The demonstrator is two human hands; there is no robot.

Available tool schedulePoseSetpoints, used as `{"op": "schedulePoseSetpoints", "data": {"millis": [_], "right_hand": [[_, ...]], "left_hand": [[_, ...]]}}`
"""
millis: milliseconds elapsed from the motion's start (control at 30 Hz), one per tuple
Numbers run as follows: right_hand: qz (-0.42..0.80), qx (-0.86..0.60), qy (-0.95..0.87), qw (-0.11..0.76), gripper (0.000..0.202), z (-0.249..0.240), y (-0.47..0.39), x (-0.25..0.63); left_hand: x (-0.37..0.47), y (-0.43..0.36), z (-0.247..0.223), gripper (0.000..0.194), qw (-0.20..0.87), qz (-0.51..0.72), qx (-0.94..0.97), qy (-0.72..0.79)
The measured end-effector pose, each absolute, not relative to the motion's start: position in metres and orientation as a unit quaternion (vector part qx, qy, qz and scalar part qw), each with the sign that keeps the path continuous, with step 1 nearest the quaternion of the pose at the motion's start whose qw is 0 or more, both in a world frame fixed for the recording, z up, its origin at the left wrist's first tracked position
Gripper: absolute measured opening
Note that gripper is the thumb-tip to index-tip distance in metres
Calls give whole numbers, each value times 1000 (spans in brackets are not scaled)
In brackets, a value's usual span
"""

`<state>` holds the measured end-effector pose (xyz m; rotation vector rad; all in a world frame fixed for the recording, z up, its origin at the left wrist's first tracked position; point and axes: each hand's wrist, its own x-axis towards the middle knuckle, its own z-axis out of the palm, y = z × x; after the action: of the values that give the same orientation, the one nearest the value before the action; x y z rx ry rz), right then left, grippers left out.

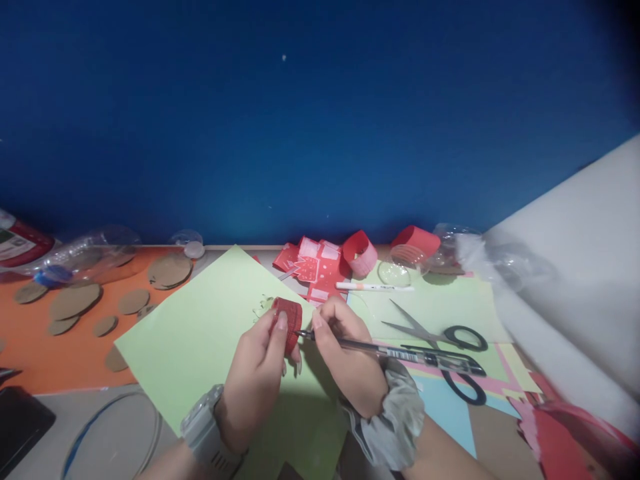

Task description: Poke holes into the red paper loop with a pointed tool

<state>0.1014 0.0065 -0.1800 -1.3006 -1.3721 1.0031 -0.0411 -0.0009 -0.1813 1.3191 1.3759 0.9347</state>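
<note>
My left hand (260,360) pinches a small curved red paper piece (294,319) with dark marks on it. In my right hand (350,353) is a black pen (367,346), its tip touching or very near the red piece. Both hands are above a light green sheet of paper (200,333), which lies at an angle on the table. Some dark line marks (265,305) show on the sheet just behind the red piece. A pair of scissors (425,332) with black handles lies right of my right hand, partly behind the pen's capped end.
Several cardboard discs (75,301) and a plastic bottle (90,250) lie on orange paper (30,353) at left. Red paper pieces (320,263) and a white marker (373,287) lie behind my hands. A blue wall (300,133) closes the back; white material (580,267) slopes at right.
</note>
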Motion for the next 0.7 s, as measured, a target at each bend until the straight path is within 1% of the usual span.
{"op": "schedulePoseSetpoints", "data": {"millis": [167, 333, 433, 700], "right_hand": [[436, -521, -572, 460, 30, -180, 5, 101], [389, -528, -576, 488, 27, -180, 5, 101], [383, -525, -578, 494, 25, -179, 6, 102], [427, -514, -585, 460, 28, -181, 5, 102]], "left_hand": [[-41, -1, -181, 37, 503, 380, 534, 563], [-40, 0, -179, 39, 492, 379, 546, 563], [-40, 0, -179, 40, 493, 371, 548, 565], [-41, 0, -179, 38, 503, 373, 538, 564]]}}
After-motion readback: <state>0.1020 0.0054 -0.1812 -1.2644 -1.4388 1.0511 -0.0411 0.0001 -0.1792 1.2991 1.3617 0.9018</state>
